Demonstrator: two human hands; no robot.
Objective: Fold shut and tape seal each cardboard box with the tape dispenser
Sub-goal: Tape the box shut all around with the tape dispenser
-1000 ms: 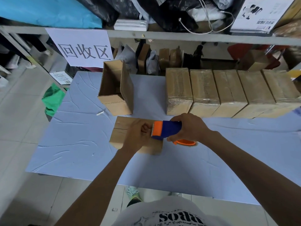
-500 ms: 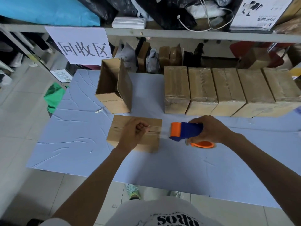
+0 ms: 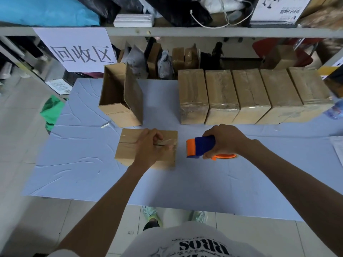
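Note:
A small closed cardboard box (image 3: 128, 145) lies on the blue table (image 3: 83, 164) in front of me. My left hand (image 3: 148, 147) rests on top of it with curled fingers, pinching a shiny strip of clear tape (image 3: 169, 142) against the seam near the box's right end. My right hand (image 3: 226, 141) grips the blue and orange tape dispenser (image 3: 200, 147) just to the right of the box, a small gap apart from it. An open box (image 3: 120, 95) stands behind with its flaps up.
Several taped boxes (image 3: 222, 97) stand in a row at the back right. A shelf rail (image 3: 204, 31) with a paper sign (image 3: 79, 51) runs behind the table. A white scrap (image 3: 104, 125) lies left of the open box. Green cloth (image 3: 52, 112) lies on the floor.
My right hand has pulled the dispenser rightward off the closed box, leaving a gap. My left hand has stayed on the box top over the tape.

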